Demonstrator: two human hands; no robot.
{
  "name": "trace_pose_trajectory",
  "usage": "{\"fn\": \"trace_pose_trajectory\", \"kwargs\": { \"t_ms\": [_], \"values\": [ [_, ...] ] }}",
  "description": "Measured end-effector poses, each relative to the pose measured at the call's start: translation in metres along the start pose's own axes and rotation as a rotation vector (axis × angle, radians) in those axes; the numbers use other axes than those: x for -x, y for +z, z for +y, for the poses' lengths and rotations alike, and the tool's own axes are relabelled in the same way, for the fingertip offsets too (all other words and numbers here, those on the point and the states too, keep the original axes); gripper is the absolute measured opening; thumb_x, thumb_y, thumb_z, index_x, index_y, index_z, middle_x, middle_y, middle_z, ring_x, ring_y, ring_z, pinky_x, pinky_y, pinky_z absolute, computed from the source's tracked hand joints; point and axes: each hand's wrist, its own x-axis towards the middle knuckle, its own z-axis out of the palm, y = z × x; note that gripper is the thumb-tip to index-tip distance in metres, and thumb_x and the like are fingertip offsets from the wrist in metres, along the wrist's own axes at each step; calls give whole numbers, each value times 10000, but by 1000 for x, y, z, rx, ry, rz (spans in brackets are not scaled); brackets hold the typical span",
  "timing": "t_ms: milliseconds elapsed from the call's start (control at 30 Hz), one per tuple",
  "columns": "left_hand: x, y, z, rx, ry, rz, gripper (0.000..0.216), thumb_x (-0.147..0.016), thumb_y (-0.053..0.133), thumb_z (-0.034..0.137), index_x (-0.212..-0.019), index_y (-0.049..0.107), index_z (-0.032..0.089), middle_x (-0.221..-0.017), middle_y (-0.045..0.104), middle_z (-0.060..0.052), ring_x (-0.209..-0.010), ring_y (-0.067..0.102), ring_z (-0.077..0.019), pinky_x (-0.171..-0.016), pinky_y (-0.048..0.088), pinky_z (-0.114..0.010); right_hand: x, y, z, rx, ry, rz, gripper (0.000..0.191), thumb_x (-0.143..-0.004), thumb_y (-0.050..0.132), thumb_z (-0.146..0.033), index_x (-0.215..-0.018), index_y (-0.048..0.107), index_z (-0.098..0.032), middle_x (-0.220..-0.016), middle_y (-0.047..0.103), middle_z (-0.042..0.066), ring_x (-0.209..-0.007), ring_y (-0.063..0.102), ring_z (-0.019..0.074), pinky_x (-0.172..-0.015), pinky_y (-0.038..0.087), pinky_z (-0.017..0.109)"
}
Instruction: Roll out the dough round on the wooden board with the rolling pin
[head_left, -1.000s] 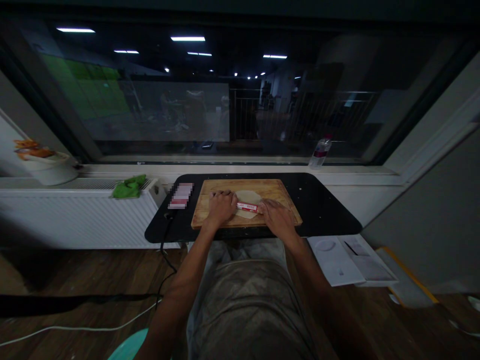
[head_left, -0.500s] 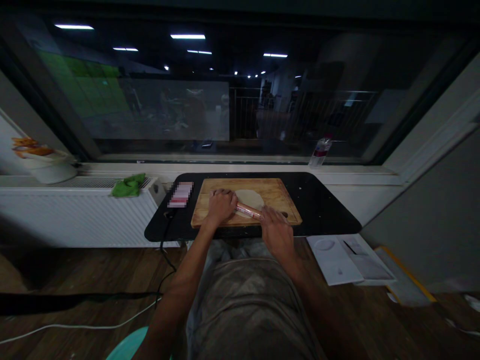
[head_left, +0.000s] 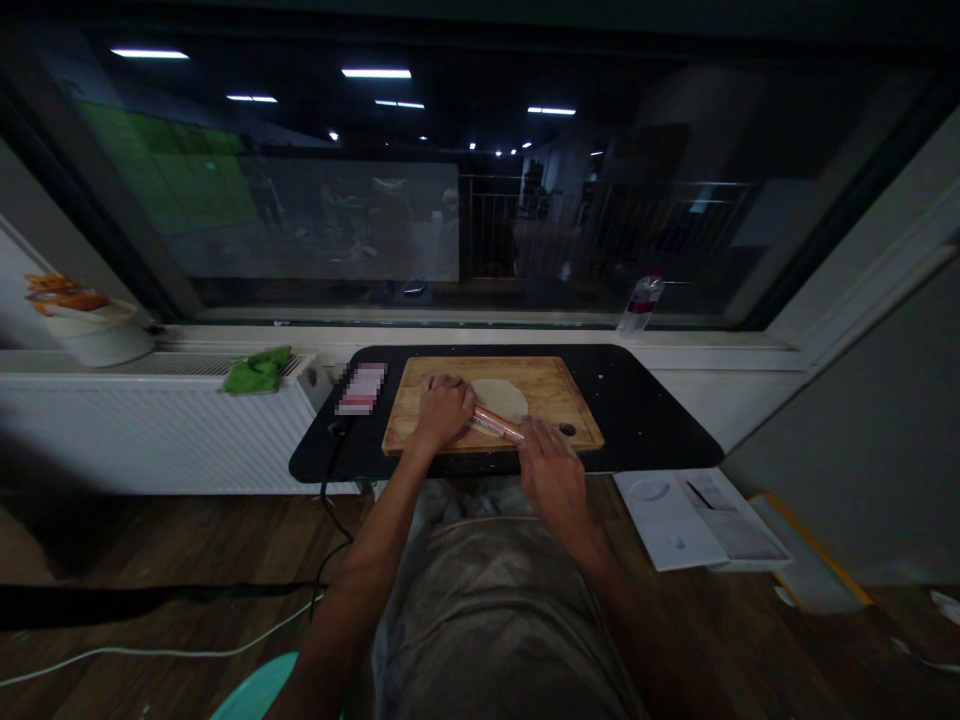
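Observation:
A rolling pin (head_left: 496, 423), brownish-orange with printed marks, slants across a round, flat sheet of dough (head_left: 501, 397). My left hand (head_left: 445, 408) is wrapped over the pin's left end. Around its right end my right hand (head_left: 551, 462) is closed, lower and nearer my body. The dough lies flat on a wooden cutting board (head_left: 551, 385), and the pin covers its near edge. My fingers hide both ends of the pin.
The board sits on a black table (head_left: 649, 420). A pixelated phone-like item (head_left: 362, 389) lies to its left. Beyond are a green cloth (head_left: 257, 371) on the radiator (head_left: 187, 440), a white pot (head_left: 101, 335) and a water bottle (head_left: 641, 303) on the sill.
My right hand and the pin's right end have shifted slightly toward me and left, uncovering more of the board's hole and the dough. My left hand has barely moved.

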Motion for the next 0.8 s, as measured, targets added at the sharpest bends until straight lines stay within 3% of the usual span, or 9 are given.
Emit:
{"fn": "trace_pose_trajectory", "kwargs": {
  "t_ms": [467,800],
  "values": [
    [1,4,-3,11,-7,10,424,-1163,375,311,-1106,786,225,-1317,802,-122,-1344,633,-322,-1286,339,-532,8,-4,-6,-20,-27,-43,536,-1138,401,-189,-1625,609,-105,-1562,703,198,-1438,654,321,-1259,472,503],
    [2,10,-9,53,-15,23,445,-1167,372,325,-1185,805,224,-1398,793,-111,-1474,579,-337,-1323,327,-547,9,-8,-12,-18,-33,-59,567,-1106,395,-151,-1627,616,-120,-1529,731,185,-1355,714,309,-1190,534,469]
  ]
}}
